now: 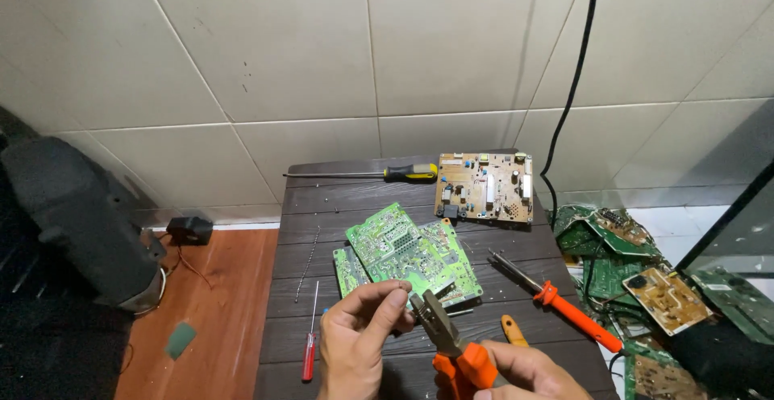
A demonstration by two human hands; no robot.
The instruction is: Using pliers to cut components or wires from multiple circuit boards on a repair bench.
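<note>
My left hand (pixel 363 343) is low at centre, its thumb and forefinger pinched together right at the jaw tips of a pair of pliers (pixel 439 331); whatever sits between the fingers is too small to make out. My right hand (pixel 524 372) grips the orange handles of the pliers at the bottom edge. Just beyond both hands lies a stack of green circuit boards (pixel 403 251) on a small dark slatted table (pixel 339 198).
A tan circuit board (pixel 485 187) and a yellow-handled screwdriver (pixel 379 174) lie at the table's far edge. An orange-handled tool (pixel 560 303) rests at right, a thin red screwdriver (pixel 310 343) at left. More boards (pixel 629 263) are piled on the floor right; a black cable (pixel 572 85) hangs down the tiled wall.
</note>
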